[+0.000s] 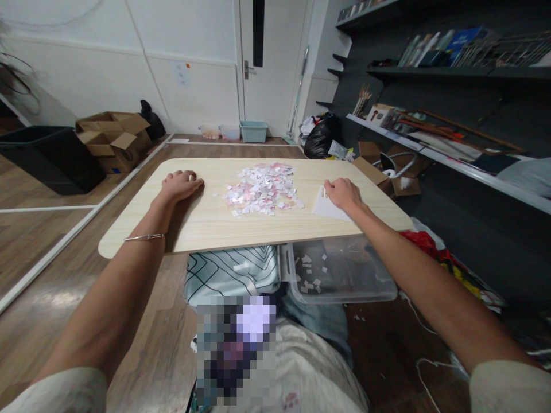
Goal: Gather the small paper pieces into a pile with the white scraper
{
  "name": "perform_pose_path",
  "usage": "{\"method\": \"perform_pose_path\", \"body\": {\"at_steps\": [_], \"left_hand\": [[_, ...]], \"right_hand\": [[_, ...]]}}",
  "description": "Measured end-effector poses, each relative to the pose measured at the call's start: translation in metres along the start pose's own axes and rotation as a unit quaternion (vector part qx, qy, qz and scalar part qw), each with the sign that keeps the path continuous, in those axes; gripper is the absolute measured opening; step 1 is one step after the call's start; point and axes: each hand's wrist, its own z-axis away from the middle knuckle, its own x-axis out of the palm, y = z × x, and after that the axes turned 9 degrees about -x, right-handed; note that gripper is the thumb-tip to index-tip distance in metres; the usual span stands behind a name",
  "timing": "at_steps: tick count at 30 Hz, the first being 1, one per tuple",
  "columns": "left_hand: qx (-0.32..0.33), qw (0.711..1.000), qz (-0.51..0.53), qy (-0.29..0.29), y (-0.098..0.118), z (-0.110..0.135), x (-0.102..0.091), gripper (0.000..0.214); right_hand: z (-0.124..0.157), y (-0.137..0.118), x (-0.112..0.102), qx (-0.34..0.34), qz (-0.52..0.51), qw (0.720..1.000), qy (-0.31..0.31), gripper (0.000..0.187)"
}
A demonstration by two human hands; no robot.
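A loose pile of small white and pinkish paper-like pieces [264, 188] lies in the middle of the pale wooden tabletop [206, 229]. To its left, my left hand [181, 185] rests palm down on the table, fingers loosely bent and apart, a ring on one finger; I see nothing in it. On the right, my right hand [343, 193] has its fingers closed on a thin white scraper [329, 210] with slots near its upper edge. The scraper lies against the tabletop, apart from the pile, and is partly covered by my hand.
Under the table's near edge, a clear plastic bin [344, 275] holds several white pieces, beside a patterned teal cloth item [232, 272]. A black bin [51, 160] and cardboard boxes [114, 140] stand left. Shelves [451, 149] line the right wall; a black bag [322, 137] sits behind.
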Motion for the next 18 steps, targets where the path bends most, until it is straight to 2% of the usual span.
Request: {"method": "perform_pose_path", "body": {"at_steps": [9,18], "left_hand": [[-0.001,1.000,0.002,0.001,0.000,-0.001,0.001,0.061],[-0.003,1.000,0.004,-0.005,0.000,0.001,0.000,0.065]], "right_hand": [[-0.012,-0.004,0.001,0.003,0.024,1.000,-0.016,0.060],[-0.012,0.000,0.005,0.010,0.014,1.000,0.005,0.062]]}}
